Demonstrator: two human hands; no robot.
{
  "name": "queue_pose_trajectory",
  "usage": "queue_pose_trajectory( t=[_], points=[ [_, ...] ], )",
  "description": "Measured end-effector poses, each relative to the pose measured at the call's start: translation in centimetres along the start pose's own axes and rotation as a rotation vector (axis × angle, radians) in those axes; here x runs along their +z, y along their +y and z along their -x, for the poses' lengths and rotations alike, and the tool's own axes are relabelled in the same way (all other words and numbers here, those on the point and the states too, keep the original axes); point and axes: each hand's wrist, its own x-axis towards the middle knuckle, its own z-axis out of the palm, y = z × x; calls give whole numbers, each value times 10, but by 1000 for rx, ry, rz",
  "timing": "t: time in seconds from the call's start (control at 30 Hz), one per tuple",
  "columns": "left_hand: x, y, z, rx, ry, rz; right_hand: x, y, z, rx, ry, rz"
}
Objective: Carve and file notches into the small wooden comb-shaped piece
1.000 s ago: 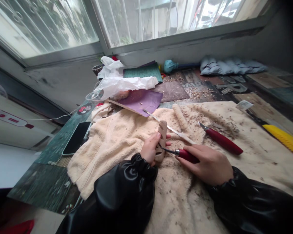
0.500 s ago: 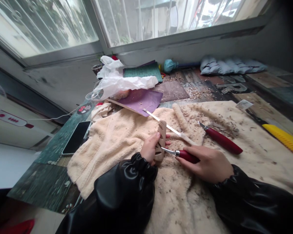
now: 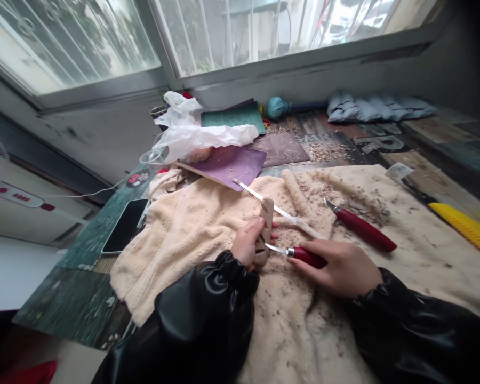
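My left hand [image 3: 248,240] is closed around a small notched piece of wood [image 3: 266,216], held upright above the beige towel [image 3: 176,229]. In my right hand [image 3: 340,266] is a carving knife [image 3: 309,257] with a red handle. Its curved blade points left, and the tip is at the wood's right side; whether it touches cannot be made out. A second red-handled knife [image 3: 366,230] lies on the towel to the right, among shavings. Behind the wood, a thin metal file [image 3: 260,197] with a wrapped handle lies slantwise.
A phone [image 3: 126,226] lies at the left on the table [image 3: 70,298]. Purple sandpaper [image 3: 240,165], a white plastic bag [image 3: 208,137] and a green sheet [image 3: 232,118] are at the back. A yellow tool [image 3: 464,226] lies far right. Wood chips cover parts of towel and table.
The blade tip has shifted slightly, from lying against the notched wood to its right edge. The wood has turned a little in my left hand. Everything else looks the same.
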Motion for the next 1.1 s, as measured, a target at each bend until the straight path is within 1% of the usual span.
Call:
queue_pose_trajectory(
  t=[0.13,0.3,0.4,0.5,0.57,0.67,0.73,0.87,0.93,1.03,1.1],
  points=[
    [-1,-2,-2,28,8,-10,2,-6,1,93,61,9],
    [-2,-1,-2,26,6,-60,4,-9,3,125,123,71],
    [-2,-1,-1,37,8,-87,3,-11,3,131,148,111],
    [-2,-1,-2,37,8,-83,3,-14,3,129,200,176],
    [-2,-1,-2,33,12,-76,2,-15,3,101,237,216],
    [-2,-1,-2,18,20,-74,2,-13,2,50,249,227],
    [-2,0,-1,4,19,-61,1,-9,2,27,214,181],
    [-1,1,0,-18,15,-16,-1,-1,1,-31,18,30],
    [-1,1,0,-27,20,3,-3,0,1,-9,-50,-7],
    [-1,1,-1,-22,18,11,-4,-1,0,60,-80,-25],
    [-1,1,-2,-13,8,-13,-4,-4,-1,100,-56,-11]
  ],
)
